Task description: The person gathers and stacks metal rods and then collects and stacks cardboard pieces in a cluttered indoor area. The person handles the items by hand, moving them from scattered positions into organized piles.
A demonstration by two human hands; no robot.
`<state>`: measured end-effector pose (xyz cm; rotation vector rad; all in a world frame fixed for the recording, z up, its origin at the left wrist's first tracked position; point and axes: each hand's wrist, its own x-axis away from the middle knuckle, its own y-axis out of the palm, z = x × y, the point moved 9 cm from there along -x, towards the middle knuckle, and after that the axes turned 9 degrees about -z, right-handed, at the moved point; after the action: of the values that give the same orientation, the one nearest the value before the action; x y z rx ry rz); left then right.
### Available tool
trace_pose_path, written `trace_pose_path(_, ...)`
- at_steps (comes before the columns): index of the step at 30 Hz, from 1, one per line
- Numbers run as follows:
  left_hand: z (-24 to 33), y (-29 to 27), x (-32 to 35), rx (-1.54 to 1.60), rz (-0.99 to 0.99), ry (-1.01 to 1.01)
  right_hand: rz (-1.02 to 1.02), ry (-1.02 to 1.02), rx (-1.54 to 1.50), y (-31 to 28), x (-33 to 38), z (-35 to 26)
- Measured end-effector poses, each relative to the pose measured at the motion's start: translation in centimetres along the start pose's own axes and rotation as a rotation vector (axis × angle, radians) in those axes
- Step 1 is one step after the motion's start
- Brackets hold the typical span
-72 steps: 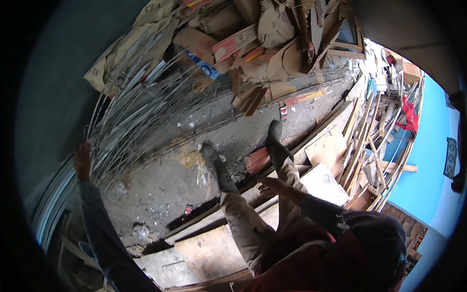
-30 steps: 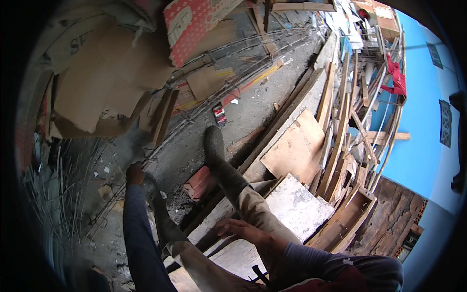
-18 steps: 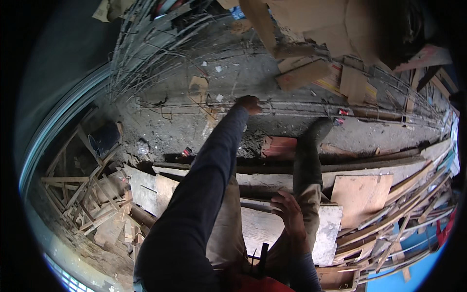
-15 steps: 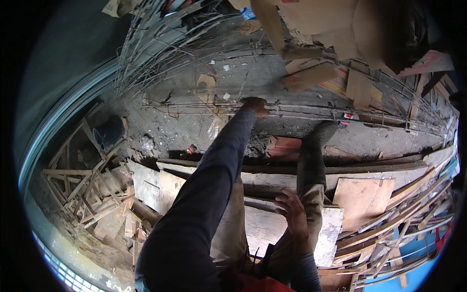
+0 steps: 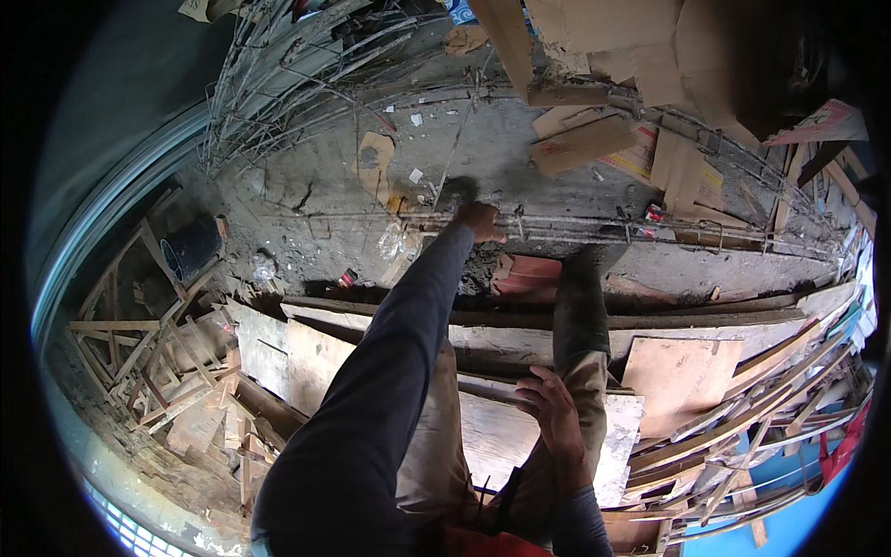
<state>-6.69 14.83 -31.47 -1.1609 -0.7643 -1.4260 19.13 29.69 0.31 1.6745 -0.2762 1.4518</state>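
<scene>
The left hand [image 5: 480,221], reaching toward twelve o'clock, closes over a steel bar cage [image 5: 594,226]; its fingers are tucked out of sight, so the grip itself cannot be made out. The right hand [image 5: 553,408] rests on the trouser leg [image 5: 580,371], palm hidden. At six o'clock both sleeves are cut off by the dark rim. Small litter on the concrete floor [image 5: 520,176] is too tiny to identify.

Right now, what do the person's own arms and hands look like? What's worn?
Both hands are bare, no gloves. The left hand comes out of a long dark navy sleeve that covers the whole arm to the wrist. The right hand has a matching dark sleeve ending at the wrist. No watch or markings visible.
</scene>
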Motion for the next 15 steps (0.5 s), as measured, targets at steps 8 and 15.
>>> trace_pose_path(8, 3.5, -1.1, 8.4, 0.040, 0.046, 0.107, -0.031, -0.008, 0.019, 0.6, -0.3, -0.4)
trace_pose_path(15, 7.6, -5.3, 15.8, 0.017, -0.095, 0.143, 0.009, -0.101, -0.233, -0.5, -0.3, -1.0)
